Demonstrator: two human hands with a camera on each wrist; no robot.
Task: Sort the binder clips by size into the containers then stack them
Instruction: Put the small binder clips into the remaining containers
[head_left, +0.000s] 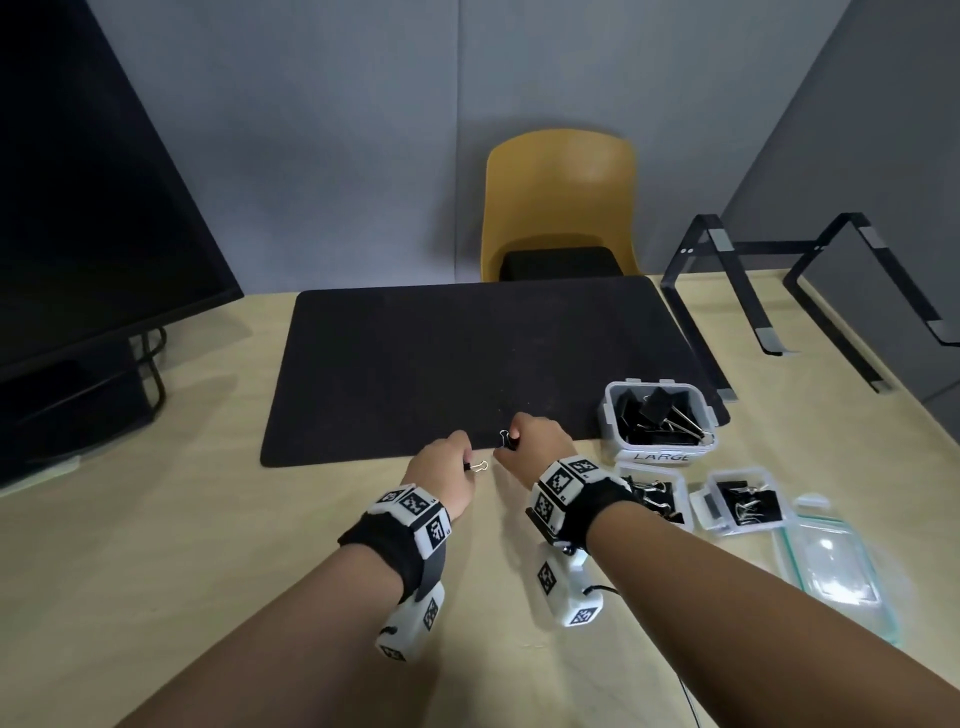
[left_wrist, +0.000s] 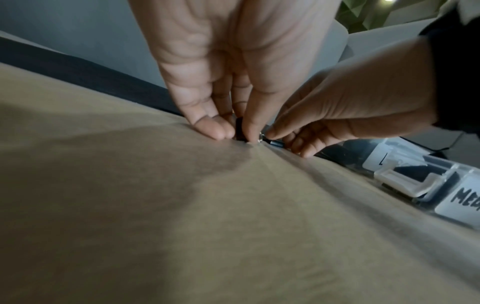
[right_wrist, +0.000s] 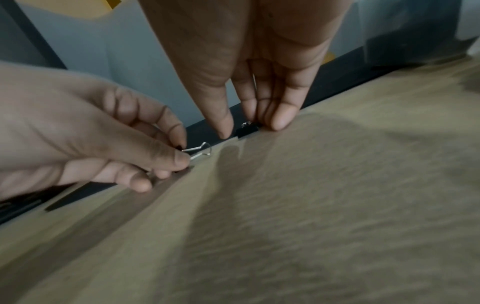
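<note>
My left hand (head_left: 466, 464) pinches a small black binder clip (head_left: 479, 466) just off the table, its silver handles pointing right; in the right wrist view the same clip (right_wrist: 200, 151) sticks out of thumb and forefinger. My right hand (head_left: 511, 441) pinches a second small clip (head_left: 505, 437) at the near edge of the black mat (head_left: 467, 364); thumb and fingers bracket this clip (right_wrist: 248, 131) from above. To the right, the open tub labelled LARGE (head_left: 660, 457) holds several big clips. The medium tub (head_left: 675, 499) is partly hidden behind my right wrist. The small tub (head_left: 743, 501) holds several clips.
A clear lid (head_left: 831, 561) lies on the table at the far right. A black monitor (head_left: 78, 208) stands at the left, a black laptop stand (head_left: 779, 291) at the back right, and a yellow chair (head_left: 561, 208) behind the table.
</note>
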